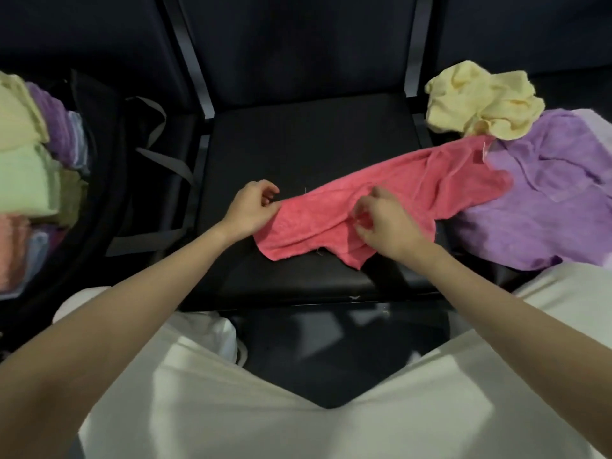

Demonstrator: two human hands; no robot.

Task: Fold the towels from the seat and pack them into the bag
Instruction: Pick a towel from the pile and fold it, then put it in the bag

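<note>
Fingers (270,202) of the left hand (251,210) are curled and pinch the left edge of the pink towel (381,200), thumb and fingertips closed on the cloth. Fingers of the right hand (381,220) are bent too and gather a fold of the same towel near its middle, the fingertips pressed into the fabric (just how much cloth they have caught is hard to tell).

That pink towel lies rumpled and stretched across the black seat (298,140), its near end under both hands and its far end reaching up to the right, where it touches the purple towel (556,193). A yellow towel (480,101) sits crumpled behind that, resting partly on the purple one and just beside the pink towel's far corner. Both lie on the next seat to the right.

On the left stands the open black bag (106,160), grey straps hanging over its side. Inside it are folded towels (23,154) packed close together: pale yellow, green, purple and pink ones show.

Nearest the camera are the person's bare forearms and light-coloured trousers (298,425).
</note>
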